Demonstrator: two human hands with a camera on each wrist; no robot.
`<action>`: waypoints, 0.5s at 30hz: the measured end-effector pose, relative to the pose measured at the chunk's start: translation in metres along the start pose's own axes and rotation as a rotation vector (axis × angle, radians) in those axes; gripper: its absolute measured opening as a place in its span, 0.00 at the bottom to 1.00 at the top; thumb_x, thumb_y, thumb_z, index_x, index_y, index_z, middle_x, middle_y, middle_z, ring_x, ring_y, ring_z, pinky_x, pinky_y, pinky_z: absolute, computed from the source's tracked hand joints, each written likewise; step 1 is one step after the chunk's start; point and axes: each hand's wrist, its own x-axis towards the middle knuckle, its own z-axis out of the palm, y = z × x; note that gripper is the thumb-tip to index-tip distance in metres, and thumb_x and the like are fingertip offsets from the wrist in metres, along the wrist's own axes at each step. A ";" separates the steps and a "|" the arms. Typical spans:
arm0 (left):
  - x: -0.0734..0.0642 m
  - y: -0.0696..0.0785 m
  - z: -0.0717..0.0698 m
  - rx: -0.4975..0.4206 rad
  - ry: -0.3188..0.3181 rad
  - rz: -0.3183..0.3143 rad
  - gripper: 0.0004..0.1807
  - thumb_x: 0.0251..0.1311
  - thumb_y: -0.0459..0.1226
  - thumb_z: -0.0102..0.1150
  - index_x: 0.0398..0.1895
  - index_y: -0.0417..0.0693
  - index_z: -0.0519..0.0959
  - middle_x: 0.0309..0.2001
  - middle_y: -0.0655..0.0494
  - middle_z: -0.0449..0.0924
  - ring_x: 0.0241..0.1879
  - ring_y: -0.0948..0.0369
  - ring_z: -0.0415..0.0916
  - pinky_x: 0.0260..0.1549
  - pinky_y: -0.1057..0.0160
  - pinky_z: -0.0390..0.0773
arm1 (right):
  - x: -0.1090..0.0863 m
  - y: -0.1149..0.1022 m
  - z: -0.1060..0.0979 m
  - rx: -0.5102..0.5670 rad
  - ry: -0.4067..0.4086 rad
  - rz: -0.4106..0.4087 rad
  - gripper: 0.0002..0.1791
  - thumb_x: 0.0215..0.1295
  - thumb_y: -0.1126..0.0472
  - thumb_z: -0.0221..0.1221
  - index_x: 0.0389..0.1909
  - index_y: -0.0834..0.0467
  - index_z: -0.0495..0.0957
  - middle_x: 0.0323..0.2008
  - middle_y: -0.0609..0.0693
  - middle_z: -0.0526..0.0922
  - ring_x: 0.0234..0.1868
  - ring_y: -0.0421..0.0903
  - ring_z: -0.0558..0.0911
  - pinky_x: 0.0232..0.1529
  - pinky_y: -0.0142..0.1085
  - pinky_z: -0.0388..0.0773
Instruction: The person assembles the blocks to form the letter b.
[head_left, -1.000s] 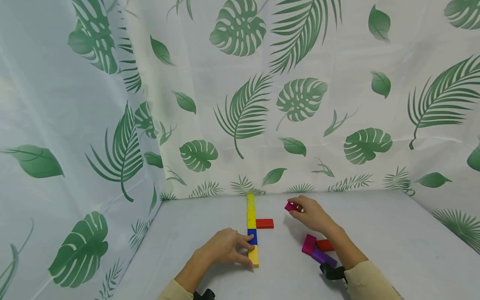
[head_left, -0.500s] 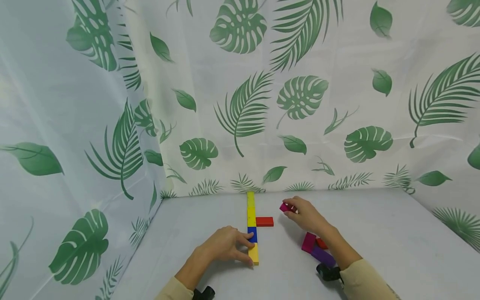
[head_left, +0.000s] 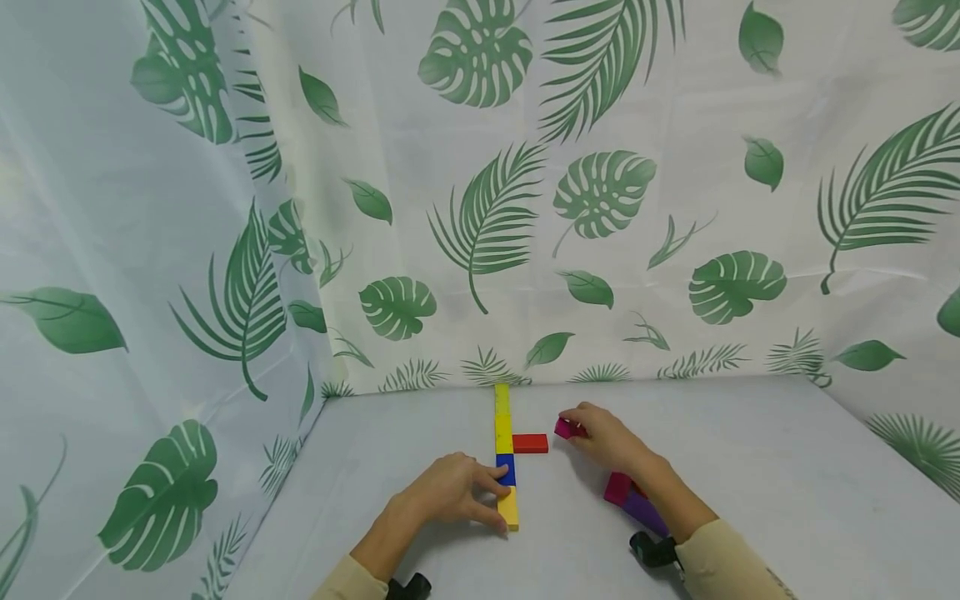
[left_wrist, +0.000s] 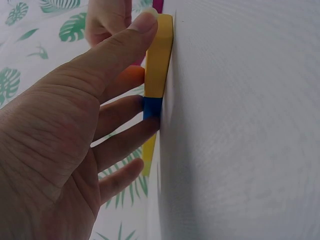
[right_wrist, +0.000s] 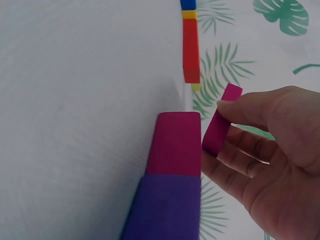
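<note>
In the head view, a row of flat blocks runs away from me: an orange-yellow block (head_left: 508,515) nearest, then a blue block (head_left: 506,473), then yellow blocks (head_left: 503,432). My left hand (head_left: 450,490) rests along the row's left side. Its thumb is by the near end of the orange-yellow block, and its loosely spread fingers touch the orange-yellow and blue ones (left_wrist: 152,106). A red block (head_left: 531,443) sticks out rightward from the row. Right of it, my right hand (head_left: 609,437) pinches a magenta block (right_wrist: 218,127) between thumb and fingers, tilted above the table.
Under my right forearm lie another magenta block (head_left: 617,488) and a purple block (head_left: 645,510), end to end. A leaf-printed sheet (head_left: 600,333) hangs behind the white table (head_left: 780,483). Black wrist devices (head_left: 652,550) sit below both wrists.
My right hand has moved left and then slightly down with the magenta block, closer to the red block. Its forearm now covers the loose red block. My left hand stays in place.
</note>
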 end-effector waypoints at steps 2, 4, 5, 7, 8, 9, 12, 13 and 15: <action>0.000 0.000 0.000 0.000 -0.001 -0.003 0.32 0.49 0.67 0.73 0.59 0.73 0.85 0.65 0.73 0.79 0.64 0.64 0.79 0.50 0.70 0.77 | -0.001 -0.001 0.002 -0.008 -0.011 0.005 0.23 0.65 0.70 0.66 0.62 0.65 0.80 0.45 0.53 0.84 0.44 0.47 0.81 0.50 0.47 0.85; 0.000 0.000 0.001 0.003 0.000 -0.005 0.32 0.48 0.67 0.73 0.58 0.73 0.85 0.65 0.74 0.79 0.64 0.65 0.78 0.52 0.69 0.78 | -0.001 -0.002 0.003 -0.016 -0.021 0.016 0.23 0.65 0.70 0.67 0.62 0.64 0.81 0.46 0.53 0.84 0.46 0.47 0.81 0.53 0.49 0.85; 0.000 0.000 0.001 0.003 0.000 -0.006 0.32 0.48 0.67 0.73 0.58 0.73 0.85 0.65 0.74 0.79 0.65 0.64 0.78 0.54 0.67 0.78 | -0.001 -0.002 0.004 -0.017 -0.025 0.025 0.23 0.65 0.70 0.67 0.62 0.64 0.81 0.47 0.53 0.84 0.47 0.48 0.82 0.54 0.49 0.85; 0.000 0.000 0.000 0.004 0.000 -0.010 0.32 0.48 0.67 0.73 0.58 0.73 0.85 0.65 0.74 0.79 0.65 0.64 0.78 0.56 0.65 0.78 | -0.002 -0.002 0.005 -0.022 -0.031 0.036 0.24 0.65 0.69 0.67 0.62 0.63 0.81 0.47 0.53 0.84 0.48 0.48 0.82 0.55 0.50 0.85; 0.000 0.000 0.000 0.002 0.000 -0.012 0.32 0.48 0.67 0.72 0.58 0.73 0.85 0.65 0.74 0.79 0.66 0.65 0.77 0.57 0.64 0.78 | -0.002 -0.003 0.006 -0.024 -0.034 0.041 0.23 0.65 0.69 0.68 0.62 0.63 0.81 0.47 0.53 0.84 0.48 0.48 0.82 0.54 0.50 0.85; 0.000 0.000 0.000 0.004 0.000 -0.011 0.32 0.48 0.67 0.72 0.58 0.73 0.85 0.65 0.75 0.79 0.66 0.65 0.77 0.58 0.63 0.78 | -0.002 -0.003 0.006 -0.023 -0.037 0.051 0.23 0.65 0.69 0.68 0.62 0.63 0.81 0.47 0.52 0.85 0.48 0.48 0.82 0.54 0.50 0.85; 0.001 0.000 0.000 0.004 0.000 -0.012 0.33 0.47 0.68 0.72 0.58 0.73 0.85 0.65 0.75 0.78 0.66 0.65 0.77 0.59 0.63 0.78 | -0.002 -0.004 0.006 -0.020 -0.049 0.074 0.23 0.64 0.67 0.69 0.61 0.61 0.83 0.45 0.50 0.85 0.47 0.46 0.82 0.53 0.49 0.85; 0.001 0.000 0.001 0.005 0.000 -0.012 0.33 0.47 0.68 0.72 0.58 0.73 0.85 0.65 0.75 0.78 0.67 0.65 0.77 0.59 0.63 0.78 | -0.002 -0.004 0.007 -0.018 -0.053 0.078 0.22 0.64 0.67 0.69 0.60 0.61 0.83 0.44 0.49 0.85 0.46 0.46 0.82 0.53 0.48 0.86; 0.001 0.000 0.001 0.005 -0.001 -0.010 0.33 0.48 0.68 0.72 0.58 0.73 0.85 0.65 0.75 0.78 0.67 0.65 0.77 0.59 0.63 0.78 | -0.001 -0.003 0.008 -0.016 -0.055 0.080 0.21 0.64 0.66 0.69 0.59 0.60 0.84 0.43 0.48 0.85 0.45 0.45 0.82 0.52 0.48 0.86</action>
